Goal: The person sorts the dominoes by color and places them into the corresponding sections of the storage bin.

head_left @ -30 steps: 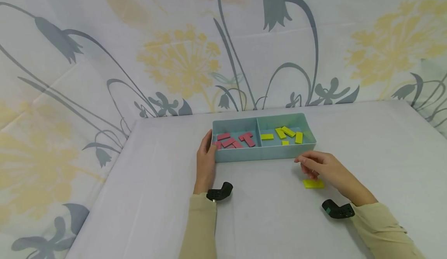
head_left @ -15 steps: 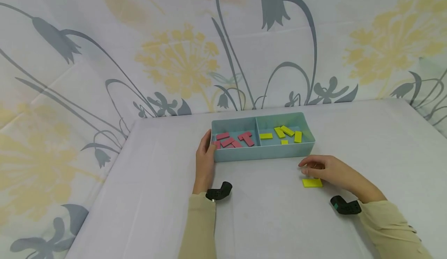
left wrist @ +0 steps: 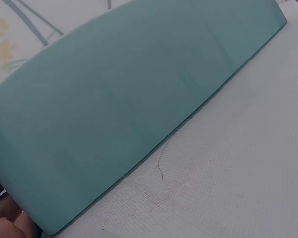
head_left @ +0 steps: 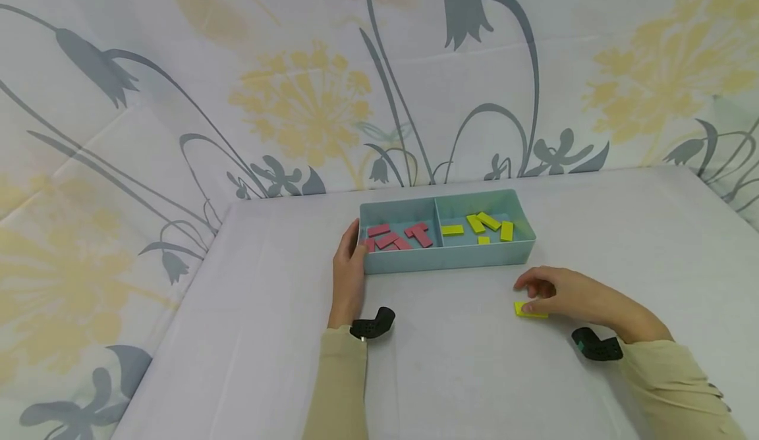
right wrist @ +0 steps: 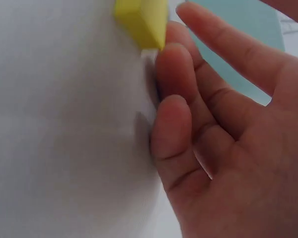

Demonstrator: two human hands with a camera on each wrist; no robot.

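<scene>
A pale teal two-part box (head_left: 447, 259) stands on the white cloth, divided by an inner wall. My left hand (head_left: 348, 275) grips its left end, with the thumb by the front corner and the fingers along the outer side. In the left wrist view, a few fingertips (left wrist: 12, 223) show at the box's end. My right hand (head_left: 569, 295) is at a yellow rectangular block (head_left: 518, 308) lying in front of the box's right end. Its thumb overlaps the block from the near side, and the other fingers bend loosely beyond it. The right wrist view shows the block (right wrist: 146, 22) by the fingertips.
Several pink blocks (head_left: 421, 236) lie in the box's left compartment. Several yellow blocks (head_left: 488, 221) lie in the right one. Behind the table (head_left: 450, 361) hangs a flower-patterned cloth (head_left: 415, 84). A black camera (head_left: 373, 325) sits on the left wrist.
My right hand has drawn away from the box, to the right and slightly nearer, and its thumb has come down at the yellow block. The left hand and the box stay in place.
</scene>
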